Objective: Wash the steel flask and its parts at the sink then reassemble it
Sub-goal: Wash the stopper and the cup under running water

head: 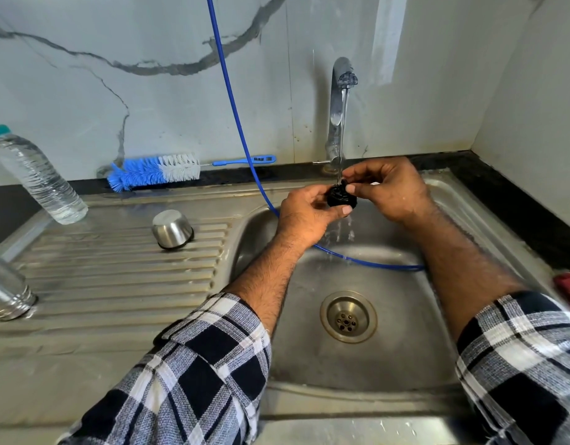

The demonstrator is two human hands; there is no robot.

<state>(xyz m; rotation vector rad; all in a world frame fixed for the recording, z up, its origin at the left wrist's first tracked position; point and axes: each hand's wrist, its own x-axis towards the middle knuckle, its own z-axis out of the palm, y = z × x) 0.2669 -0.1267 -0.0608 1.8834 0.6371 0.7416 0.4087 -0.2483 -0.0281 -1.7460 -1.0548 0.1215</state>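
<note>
Inspection at the sink [367, 390]. The tap [341, 91] is running, and all positions below are given relative to it.

Directly under the spout, in the stream, the black stopper [341, 198] of the flask is held over the basin. The left hand [304, 213] has its grip clamped round the stopper's left side and underside. The right hand [386, 187] has its grip pinched on the stopper's top, thumb and forefinger closed on a small raised part. Whether that part is being turned or only rubbed cannot be told.

Left of the tap, on the ribbed drainboard [116, 268], the steel cup lid [172, 229] stands mouth down. Far left of the tap, at the frame edge, the steel flask body [7, 293] lies tilted with its threaded neck on the drainboard. A blue bottle brush [155, 170] lies on the bench against the wall, left of the tap. A blue hose [235, 117] runs down past the tap into the basin.

Risks, as judged:
- The wet stopper may slip from the two grips and drop into the basin.
- A small loose piece, if detached, could reach the drain [348, 316].
- The flask body, lying tilted, could roll on the ribs.
</note>
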